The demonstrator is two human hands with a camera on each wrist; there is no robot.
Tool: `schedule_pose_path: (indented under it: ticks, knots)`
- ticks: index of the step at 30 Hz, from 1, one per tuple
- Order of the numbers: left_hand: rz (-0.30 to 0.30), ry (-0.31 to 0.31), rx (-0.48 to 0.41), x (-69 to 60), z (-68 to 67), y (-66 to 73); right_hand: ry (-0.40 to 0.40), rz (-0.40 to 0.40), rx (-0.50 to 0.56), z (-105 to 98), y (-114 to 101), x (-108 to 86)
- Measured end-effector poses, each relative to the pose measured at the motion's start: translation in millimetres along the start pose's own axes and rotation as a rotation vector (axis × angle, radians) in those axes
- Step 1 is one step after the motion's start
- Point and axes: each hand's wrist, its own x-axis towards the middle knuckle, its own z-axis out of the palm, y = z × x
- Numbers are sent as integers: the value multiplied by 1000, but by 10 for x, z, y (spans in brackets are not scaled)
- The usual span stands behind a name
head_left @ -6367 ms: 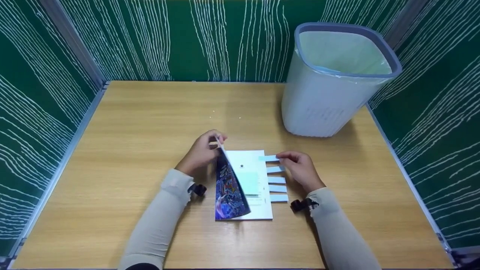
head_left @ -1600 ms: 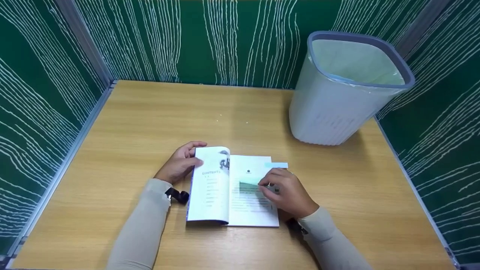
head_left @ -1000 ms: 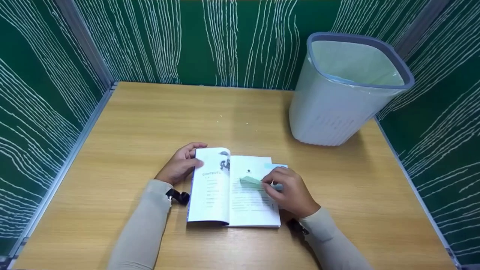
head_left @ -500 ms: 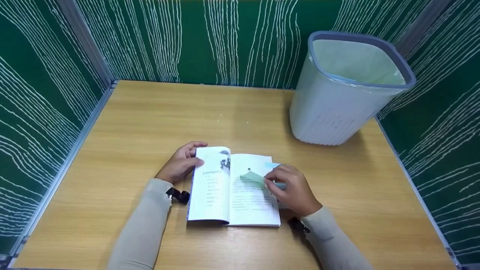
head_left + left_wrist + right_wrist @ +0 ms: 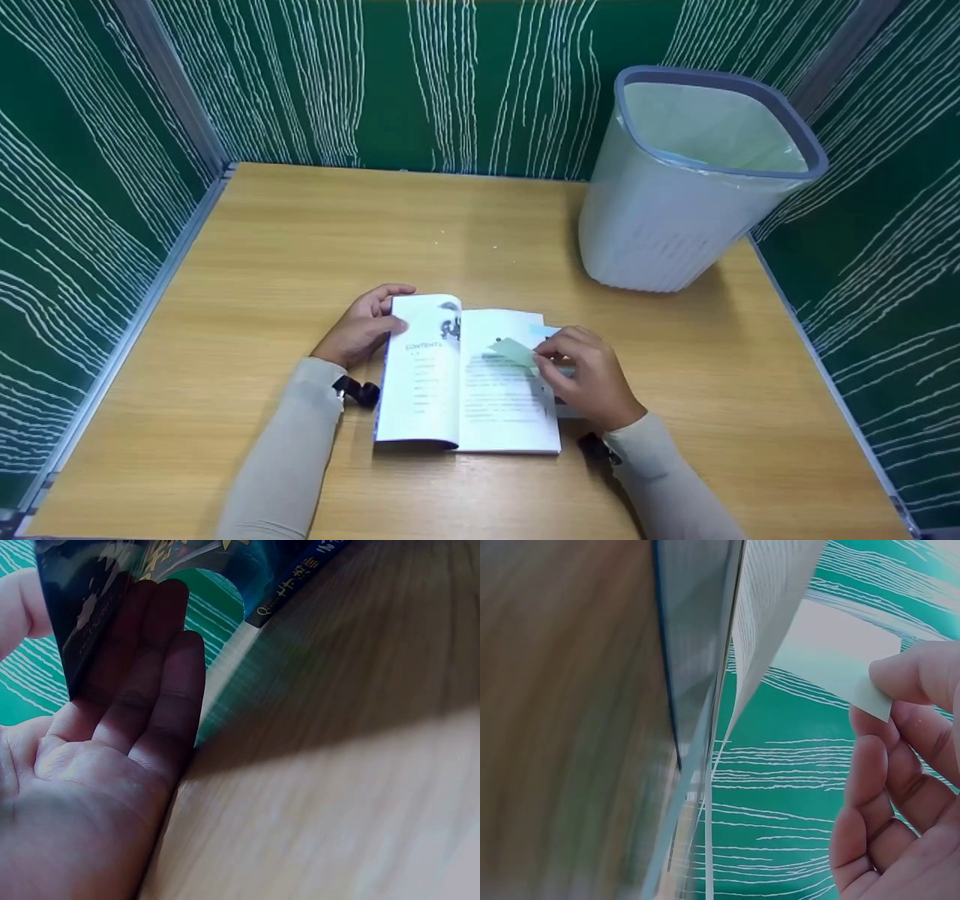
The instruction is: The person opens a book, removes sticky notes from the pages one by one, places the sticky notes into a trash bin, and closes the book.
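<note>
An open book (image 5: 499,420) lies on the table, its left page headed CONTENTS. My left hand (image 5: 360,330) holds the raised left side, thumb on the page and fingers behind the cover (image 5: 75,592), as the left wrist view shows. Over the right page, my right hand (image 5: 589,379) pinches a pale green sticky note (image 5: 513,352) by its edge between thumb and forefinger. In the right wrist view the note (image 5: 836,652) extends toward a lifted page (image 5: 772,615); whether it still sticks there I cannot tell. Pale blue strips (image 5: 544,330) jut from the book's right edge, partly hidden by my hand.
A tall white bin (image 5: 660,217) with a grey rim and a pale liner stands at the table's back right. Tiny white specks lie on the wooden table (image 5: 315,232) behind the book. Green panels with white streaks (image 5: 405,82) enclose the back and sides.
The cover has been opened to the left since the earliest frame. My right hand has moved from the top blue strip to the green note, whose near side has peeled up and rightward.
</note>
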Motion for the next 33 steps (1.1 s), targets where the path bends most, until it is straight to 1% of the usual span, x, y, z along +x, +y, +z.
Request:
schedule_pose_path:
  ticks: [3,7,13,16,19,21,24,29,33]
  knots:
    - [7,-2,-8,4,4,-8,4,2,0,-8,5,0]
    - [21,-19,-10,25,7,-20,15,10,-13,-25,7,0]
    - [10,-18,-13,32,4,-35,10,27,-37,-42,-6,-9]
    - [10,-17,-16,10,-12,-26,9,36,-42,-28,-18,-5]
    - [13,-17,-13,-33,-37,-24,15,26,-37,2,-15,-3]
    - [15,-17,-15,-57,-44,-23,32,8,-23,16,-9,0]
    - [20,-17,-20,-54,-40,-24,50,-1,-16,2,-17,2]
    - [26,-16,-27,-37,-19,-6,79,10,-21,-50,-30,16]
    - [17,-14,-27,-21,0,-7,93,18,-26,-112,-30,21]
